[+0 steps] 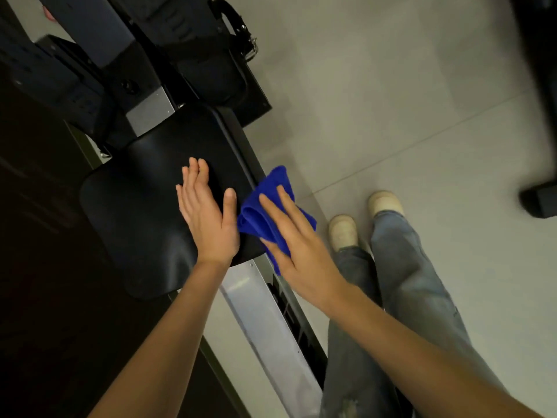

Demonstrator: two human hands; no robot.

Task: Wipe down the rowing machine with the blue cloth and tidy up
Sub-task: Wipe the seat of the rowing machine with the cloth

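The rowing machine's black padded seat (144, 200) sits on a silver rail (265, 321) that runs toward the bottom of the view. My left hand (208, 212) lies flat on the seat's right part with straight fingers. Right beside it, my right hand (295, 236) presses the bunched blue cloth (265, 206) against the seat's right edge, fingers stretched out over it. Part of the cloth is hidden under that hand.
The footrest with a black strap (223, 49) stands beyond the seat. My legs in jeans and light shoes (343, 233) stand on the grey tiled floor (407, 101) to the right of the rail. A dark object's base (539, 200) sits at the right edge.
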